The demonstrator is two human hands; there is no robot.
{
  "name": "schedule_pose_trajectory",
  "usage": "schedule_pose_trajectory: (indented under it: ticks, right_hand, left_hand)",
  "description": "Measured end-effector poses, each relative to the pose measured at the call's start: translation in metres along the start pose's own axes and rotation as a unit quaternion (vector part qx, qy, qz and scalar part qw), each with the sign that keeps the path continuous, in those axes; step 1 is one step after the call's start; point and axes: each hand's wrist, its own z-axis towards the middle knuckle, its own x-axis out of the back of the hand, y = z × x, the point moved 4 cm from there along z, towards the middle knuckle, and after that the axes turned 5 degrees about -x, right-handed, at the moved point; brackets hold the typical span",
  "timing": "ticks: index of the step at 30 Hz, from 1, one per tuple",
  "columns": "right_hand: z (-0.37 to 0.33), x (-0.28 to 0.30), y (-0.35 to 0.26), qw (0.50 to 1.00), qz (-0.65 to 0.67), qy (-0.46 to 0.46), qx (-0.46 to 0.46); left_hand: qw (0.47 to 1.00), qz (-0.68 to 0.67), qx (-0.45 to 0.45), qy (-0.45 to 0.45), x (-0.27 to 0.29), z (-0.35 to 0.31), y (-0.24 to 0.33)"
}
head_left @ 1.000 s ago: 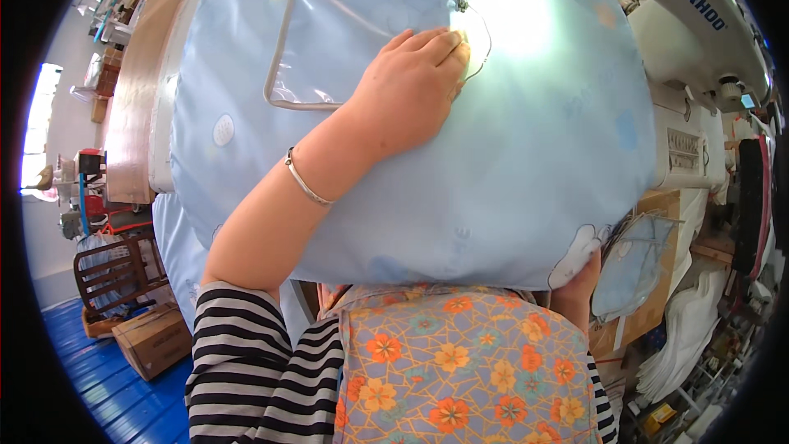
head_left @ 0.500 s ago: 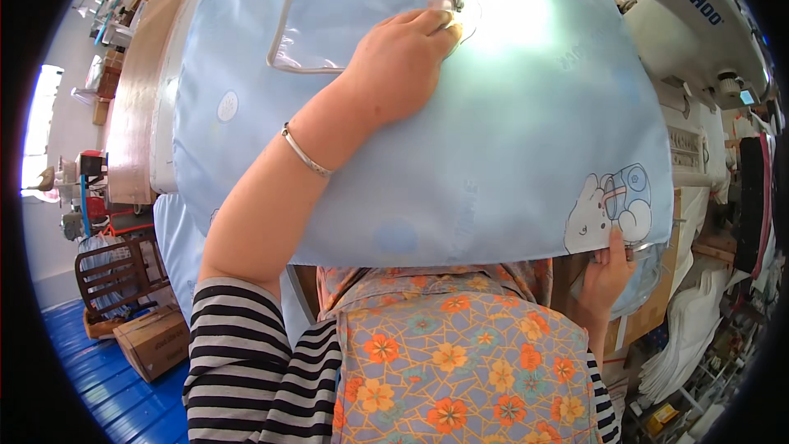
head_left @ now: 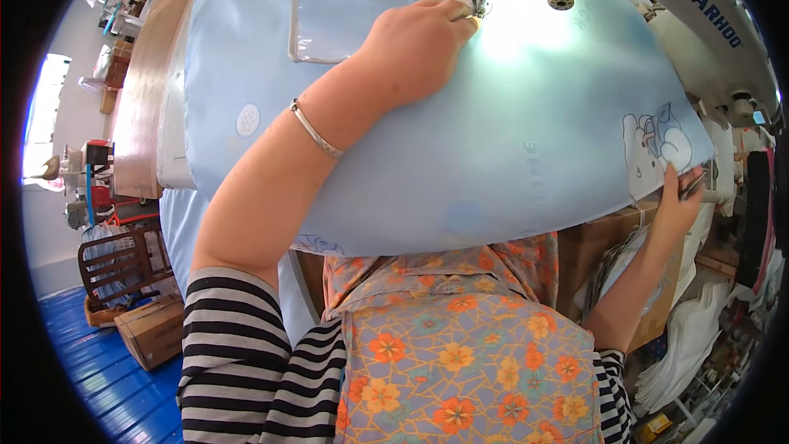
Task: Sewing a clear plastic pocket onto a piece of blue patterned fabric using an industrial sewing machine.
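While the left hand (head_left: 419,45) lies palm down on the blue fabric (head_left: 460,148), its forearm enters from the near left and runs diagonally toward the far centre. The elbow is bent, and the wrist is nearly in line with the forearm. The fingers are drawn together and directed far and right, ending just beside the presser foot (head_left: 478,5) of the sewing machine (head_left: 657,0). One fingertip is blurred; whether this hand pinches the fabric or only presses on it cannot be told. A silver bracelet (head_left: 317,128) encircles the arm just behind the wrist.

The right hand (head_left: 680,193) is at the near right corner of the fabric, with its forearm rising from the near right, angled outward. The thumb is applied to the printed side, next to a white cartoon figure (head_left: 643,152), and the edge is pinched between thumb and fingers. A small, dark, shiny item (head_left: 693,183) shows at these fingers; its kind cannot be told.

The fabric extends under the machine head, overlies the counter (head_left: 136,131) at left, and overhangs toward the floral apron (head_left: 460,353). A clear panel (head_left: 353,20) with a grey border lies to the left of the presser foot.
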Motion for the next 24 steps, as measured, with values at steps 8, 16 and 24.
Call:
schedule_pose_trajectory:
  ticks: [8,16,24]
  right_hand:
    - [-0.008,-0.025,-0.035,0.974,-0.099,-0.161,0.127]
    - [-0.011,-0.038,-0.05,0.957,-0.224,-0.12,0.141]
    - [-0.184,-0.04,-0.021,0.896,0.094,-0.433,0.024]
  left_hand:
    - [1.0,0.003,0.013,-0.014,0.001,0.0,0.003]
    - [0.999,0.02,0.01,-0.025,0.005,-0.006,0.01]
    - [1.0,0.016,0.019,-0.016,0.003,-0.007,0.008]
